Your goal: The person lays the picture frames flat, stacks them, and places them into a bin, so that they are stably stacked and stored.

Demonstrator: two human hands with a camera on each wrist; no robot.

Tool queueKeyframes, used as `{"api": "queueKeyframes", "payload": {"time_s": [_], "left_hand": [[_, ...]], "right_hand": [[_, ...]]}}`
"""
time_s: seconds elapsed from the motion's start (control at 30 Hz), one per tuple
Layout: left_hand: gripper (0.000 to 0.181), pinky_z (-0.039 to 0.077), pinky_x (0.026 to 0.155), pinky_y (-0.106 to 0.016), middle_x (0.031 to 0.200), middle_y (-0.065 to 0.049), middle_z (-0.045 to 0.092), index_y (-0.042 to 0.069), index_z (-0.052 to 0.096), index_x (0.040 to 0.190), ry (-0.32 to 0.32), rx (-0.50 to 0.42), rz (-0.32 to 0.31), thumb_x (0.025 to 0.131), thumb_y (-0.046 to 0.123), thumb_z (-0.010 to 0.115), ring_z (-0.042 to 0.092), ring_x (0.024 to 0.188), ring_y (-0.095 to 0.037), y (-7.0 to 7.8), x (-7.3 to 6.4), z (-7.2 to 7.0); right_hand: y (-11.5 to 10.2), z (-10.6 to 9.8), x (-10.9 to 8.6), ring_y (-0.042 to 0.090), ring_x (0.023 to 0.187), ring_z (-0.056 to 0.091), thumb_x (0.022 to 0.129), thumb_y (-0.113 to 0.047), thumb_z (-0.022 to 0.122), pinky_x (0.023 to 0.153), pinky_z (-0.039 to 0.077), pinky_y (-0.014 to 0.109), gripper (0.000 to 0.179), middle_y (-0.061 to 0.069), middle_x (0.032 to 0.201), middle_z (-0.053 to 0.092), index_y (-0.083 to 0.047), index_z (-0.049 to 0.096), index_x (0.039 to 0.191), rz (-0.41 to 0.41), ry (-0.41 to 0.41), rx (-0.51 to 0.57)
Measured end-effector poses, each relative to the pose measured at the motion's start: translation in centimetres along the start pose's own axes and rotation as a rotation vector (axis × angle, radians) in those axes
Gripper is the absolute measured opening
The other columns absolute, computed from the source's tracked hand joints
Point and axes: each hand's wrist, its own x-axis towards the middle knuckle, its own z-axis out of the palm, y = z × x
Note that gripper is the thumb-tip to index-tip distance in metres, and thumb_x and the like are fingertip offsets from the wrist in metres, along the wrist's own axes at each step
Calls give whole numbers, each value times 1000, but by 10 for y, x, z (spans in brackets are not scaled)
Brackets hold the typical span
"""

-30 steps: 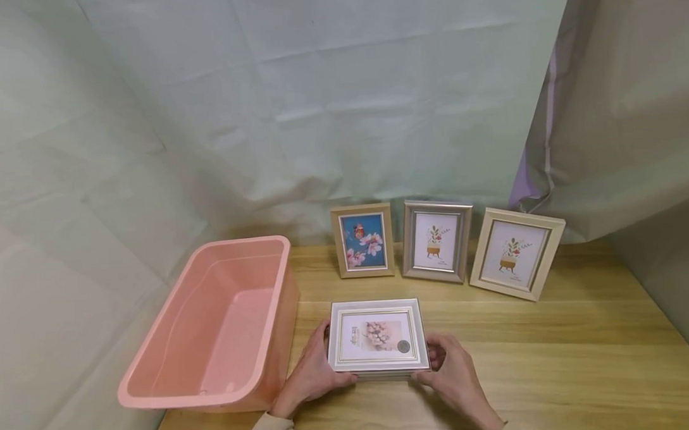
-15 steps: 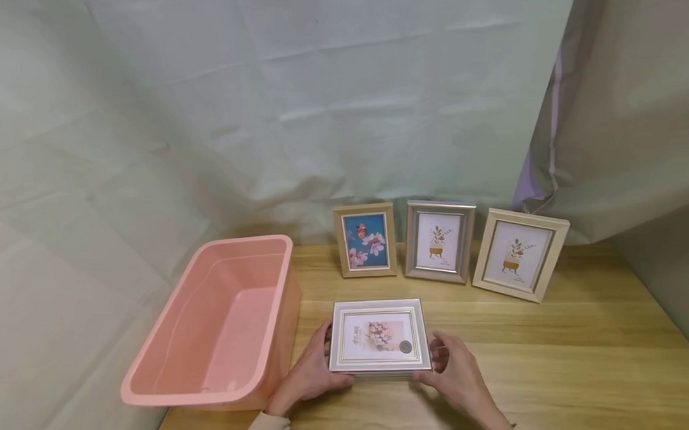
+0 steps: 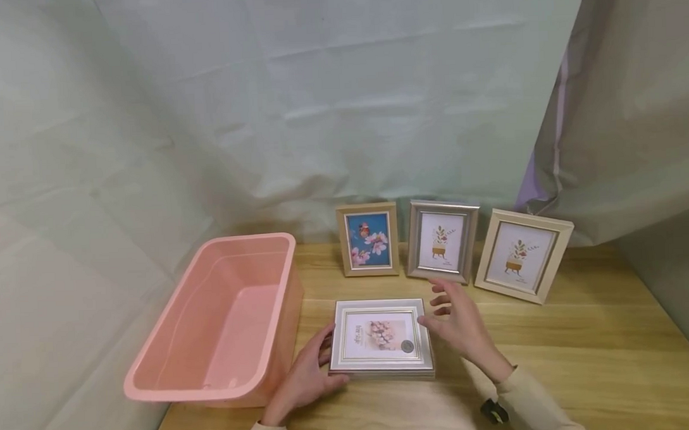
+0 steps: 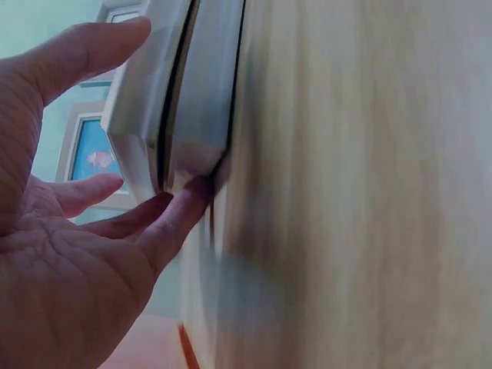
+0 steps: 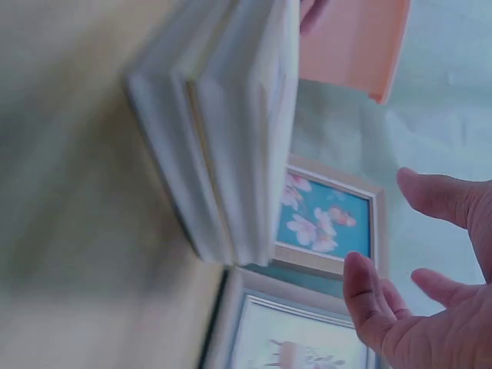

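Observation:
Two picture frames lie flat in a stack in front of me; the silvery-white top frame (image 3: 380,337) shows pink flowers and a round grey sticker. My left hand (image 3: 307,376) is at the stack's left end, and in the left wrist view its fingertips touch the side of the lower frame (image 4: 204,84) while the thumb stands away from it. My right hand (image 3: 459,322) is raised over the stack's right end, fingers loosely bent and holding nothing. In the right wrist view a gap shows between that hand and the stacked frames (image 5: 231,138).
A pink plastic tub (image 3: 288,318) stands to the left, close to my left forearm. Along the back stand a tan frame with a blue blossom picture (image 3: 369,241), a silver-grey frame (image 3: 441,242) and a cream frame (image 3: 524,256). Pale sheeting (image 3: 318,114) hangs behind the wooden table (image 3: 600,345).
My right hand has let go of the stack's right end and moved up and away toward the back. The left hand's thumb has drawn slightly off the front edge; the stack stays put.

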Motion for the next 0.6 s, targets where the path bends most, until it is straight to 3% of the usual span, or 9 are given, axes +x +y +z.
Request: {"api": "queueKeyframes", "payload": {"time_s": [0.13,0.27,0.4,0.6], "left_hand": [[104,62,105,-41,157,-36,49,-3,34,166,63,9,-24,80,3,93,66,133,-49,6,-4,5],[95,64,101,-50,155,-35,50,2,42,162,165,64,-36,83,8,93,71,125,-48,14,-6,7],[87,61,104,-57,156,-30,53,3,48,159,236,148,27,84,9,91,69,125,-49,23,-2,8],[79,63,99,-55,158,-26,54,2,52,156,268,199,121,87,9,89,72,117,-45,36,8,8]], "right_hand": [[-7,-1,26,42,109,73,84,1,90,89,67,45,75,28,134,61,1,56,151,-76,-5,-56],[-15,0,51,42,111,73,84,-2,90,93,66,49,78,27,134,59,0,55,154,-118,-17,-102],[-23,0,73,43,111,72,85,-2,90,94,66,51,78,30,138,57,-2,54,155,-131,-44,-130],[-31,4,106,38,102,70,85,-1,88,90,63,53,78,30,138,58,-2,55,155,-190,-48,-232]]}}
